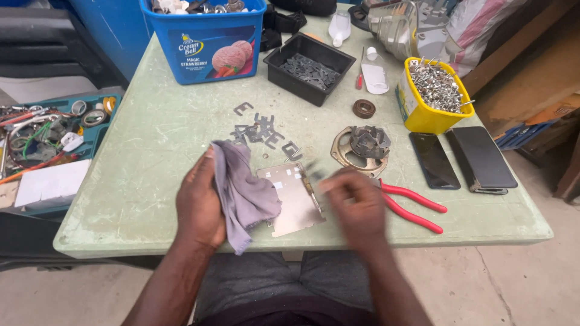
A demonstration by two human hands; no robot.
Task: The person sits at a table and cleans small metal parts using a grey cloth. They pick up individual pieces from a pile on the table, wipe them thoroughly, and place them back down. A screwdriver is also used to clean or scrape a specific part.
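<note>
table point(151, 151), pale green, crowded with parts. near its front edge lies a flat metal plate point(294, 202), partly under a grey cloth point(244, 193). left hand point(199, 205) is closed around the cloth, bunching it. right hand point(356, 202) is blurred at the plate's right edge; whether it grips anything cannot be told. red pliers point(414, 208) lie just beside that hand, two phones point(459, 158) further right. small e-shaped laminations point(260, 131) lie loose behind the plate. risks, as judged: the plate's thin edges could nick a finger; a sweep of the cloth could scatter laminations; the plate could slip off the front edge.
</note>
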